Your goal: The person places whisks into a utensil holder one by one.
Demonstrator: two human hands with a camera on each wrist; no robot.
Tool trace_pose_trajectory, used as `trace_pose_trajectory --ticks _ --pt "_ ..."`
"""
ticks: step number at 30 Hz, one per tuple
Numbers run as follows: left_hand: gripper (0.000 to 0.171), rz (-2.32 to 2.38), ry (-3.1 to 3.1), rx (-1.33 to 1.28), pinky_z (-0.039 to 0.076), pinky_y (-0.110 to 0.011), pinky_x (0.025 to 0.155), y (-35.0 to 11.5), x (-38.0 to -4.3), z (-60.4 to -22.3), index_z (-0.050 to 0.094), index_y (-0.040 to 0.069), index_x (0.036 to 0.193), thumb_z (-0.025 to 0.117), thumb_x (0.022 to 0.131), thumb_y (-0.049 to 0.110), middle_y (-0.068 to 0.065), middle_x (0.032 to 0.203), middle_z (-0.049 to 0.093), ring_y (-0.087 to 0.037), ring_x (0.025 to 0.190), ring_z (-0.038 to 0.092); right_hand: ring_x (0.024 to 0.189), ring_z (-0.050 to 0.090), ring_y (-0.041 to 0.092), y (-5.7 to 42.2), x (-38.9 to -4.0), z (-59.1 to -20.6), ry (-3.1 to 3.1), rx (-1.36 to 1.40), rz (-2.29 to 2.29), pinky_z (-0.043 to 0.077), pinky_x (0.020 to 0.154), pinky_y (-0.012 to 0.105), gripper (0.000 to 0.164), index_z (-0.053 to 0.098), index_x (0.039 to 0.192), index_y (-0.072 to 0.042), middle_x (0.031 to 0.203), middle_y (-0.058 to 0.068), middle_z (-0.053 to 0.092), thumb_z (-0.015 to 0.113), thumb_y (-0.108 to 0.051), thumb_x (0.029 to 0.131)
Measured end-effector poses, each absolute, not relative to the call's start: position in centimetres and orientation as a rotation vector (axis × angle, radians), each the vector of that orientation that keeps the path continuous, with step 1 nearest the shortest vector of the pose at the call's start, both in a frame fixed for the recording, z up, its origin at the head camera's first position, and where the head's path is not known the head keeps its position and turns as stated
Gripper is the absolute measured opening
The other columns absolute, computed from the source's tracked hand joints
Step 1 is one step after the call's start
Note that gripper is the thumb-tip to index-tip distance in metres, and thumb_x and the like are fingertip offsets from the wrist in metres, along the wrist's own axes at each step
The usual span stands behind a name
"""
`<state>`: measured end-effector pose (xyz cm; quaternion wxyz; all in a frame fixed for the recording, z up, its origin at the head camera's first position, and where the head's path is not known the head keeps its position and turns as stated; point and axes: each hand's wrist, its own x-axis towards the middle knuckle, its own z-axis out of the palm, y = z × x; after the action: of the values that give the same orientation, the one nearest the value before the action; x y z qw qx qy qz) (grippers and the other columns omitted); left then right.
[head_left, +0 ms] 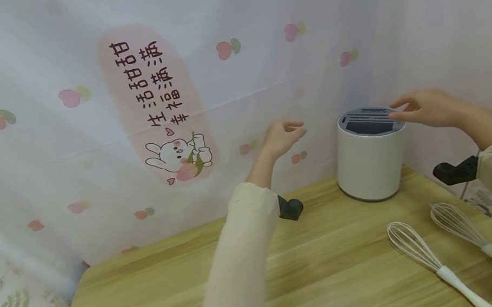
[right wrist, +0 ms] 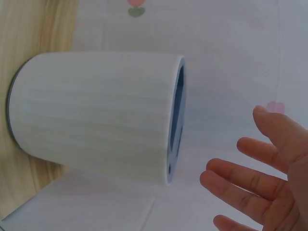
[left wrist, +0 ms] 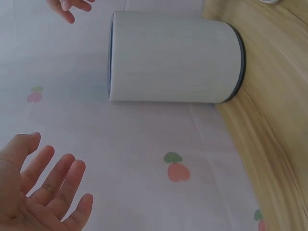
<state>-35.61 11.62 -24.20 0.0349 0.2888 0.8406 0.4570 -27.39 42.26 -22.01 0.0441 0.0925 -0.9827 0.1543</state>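
Note:
A white, rounded holder [head_left: 369,167] with a grey slotted top [head_left: 368,120] stands upright at the back right of the wooden table. My right hand [head_left: 426,108] is raised beside its top rim, fingers apart and loosely bent, with nothing in them. In the right wrist view that hand [right wrist: 264,183] shows a gap between its fingertips and the slotted top. To the left of the holder my left hand [head_left: 284,137] hangs in the air, also holding nothing. The left wrist view shows its fingers [left wrist: 60,185] spread and relaxed, apart from the holder [left wrist: 175,57].
Two whisks with white handles lie at the table's front right, one whisk [head_left: 435,263] left of the other whisk [head_left: 490,247]. A patterned curtain [head_left: 262,79] hangs right behind the wooden table [head_left: 153,301]. Black wrist-worn devices show below both sleeves.

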Motion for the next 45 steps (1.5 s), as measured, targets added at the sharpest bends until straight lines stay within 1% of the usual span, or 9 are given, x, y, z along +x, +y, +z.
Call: trace_pose_trajectory --ticks 7,13,16,23,29,32,38,41,45 --pt "0.031 1.424 2.562 0.876 0.046 -0.03 0.084 14.4 -37.0 -24.7 0.06 0.004 0.119 0.055 0.093 0.02 -0.013 0.115 0.059 -0.023 0.101 0.058 0.103 0.047 0.054 44.1 -28.4 -23.4 -3.038 0.26 0.468 0.04 0.077 0.062 0.055 0.042 0.127 0.013 0.116 0.04 0.047 0.047 -0.032 0.096" --pt "0.03 1.408 2.568 0.848 0.045 -0.029 0.084 16.8 -37.8 -24.8 0.061 0.005 0.118 0.056 0.091 0.019 -0.011 0.116 0.059 -0.023 0.105 0.055 0.1 0.049 0.053 45.4 -29.3 -24.3 -3.059 0.249 0.425 0.042 0.075 0.06 0.055 0.042 0.127 0.013 0.114 0.04 0.048 0.045 -0.032 0.096" --pt "0.031 1.394 2.572 0.84 0.046 -0.027 0.081 18.2 -38.2 -25.2 0.061 0.006 0.118 0.057 0.09 0.019 -0.009 0.115 0.061 -0.021 0.104 0.056 0.098 0.05 0.053 45.9 -29.7 -24.6 -3.063 0.247 0.415 0.043 0.074 0.059 0.054 0.042 0.126 0.013 0.112 0.04 0.049 0.045 -0.032 0.096" --pt "0.034 1.346 2.561 0.902 0.046 -0.023 0.078 21.4 -39.0 -26.8 0.057 0.001 0.121 0.058 0.091 0.016 -0.012 0.121 0.056 -0.021 0.109 0.054 0.101 0.048 0.055 46.6 -30.7 -26.0 -3.051 0.206 0.484 0.04 0.077 0.062 0.055 0.043 0.126 0.012 0.112 0.039 0.05 0.045 -0.034 0.096" --pt "0.037 1.267 2.629 0.883 0.046 -0.022 0.08 23.5 -39.7 -28.0 0.056 0.005 0.125 0.056 0.092 0.022 -0.011 0.123 0.056 -0.019 0.109 0.053 0.105 0.045 0.055 46.8 -31.6 -27.4 -2.995 0.195 0.55 0.038 0.08 0.064 0.053 0.044 0.126 0.01 0.116 0.038 0.049 0.043 -0.034 0.097" --pt "0.036 1.271 2.701 0.811 0.044 -0.02 0.083 24.0 -40.2 -28.6 0.057 0.009 0.125 0.056 0.092 0.024 -0.007 0.124 0.056 -0.016 0.111 0.052 0.105 0.046 0.053 46.5 -32.0 -27.9 -2.931 0.195 0.565 0.037 0.081 0.063 0.05 0.047 0.124 0.008 0.115 0.037 0.049 0.043 -0.033 0.097" --pt "0.035 1.349 2.699 0.761 0.042 -0.021 0.087 24.0 -41.4 -30.2 0.057 0.007 0.124 0.055 0.092 0.021 -0.009 0.124 0.056 -0.017 0.114 0.051 0.098 0.051 0.051 45.9 -32.6 -29.4 -2.784 0.126 0.586 0.04 0.076 0.06 0.046 0.054 0.117 0.008 0.11 0.036 0.054 0.044 -0.031 0.097" --pt "0.037 1.374 2.674 0.817 0.043 -0.021 0.083 24.1 -41.9 -30.9 0.054 0.008 0.128 0.054 0.093 0.021 -0.009 0.12 0.058 -0.018 0.11 0.053 0.095 0.053 0.05 45.8 -32.9 -30.3 -2.727 0.078 0.603 0.042 0.072 0.059 0.045 0.057 0.114 0.008 0.106 0.035 0.056 0.046 -0.032 0.096" --pt "0.038 1.473 2.605 0.841 0.044 -0.02 0.079 24.2 -42.4 -31.7 0.053 0.009 0.129 0.054 0.093 0.022 -0.009 0.116 0.06 -0.018 0.105 0.055 0.096 0.053 0.049 46.0 -33.3 -31.2 -2.67 0.007 0.669 0.045 0.07 0.055 0.045 0.059 0.114 0.007 0.106 0.033 0.056 0.049 -0.032 0.094"
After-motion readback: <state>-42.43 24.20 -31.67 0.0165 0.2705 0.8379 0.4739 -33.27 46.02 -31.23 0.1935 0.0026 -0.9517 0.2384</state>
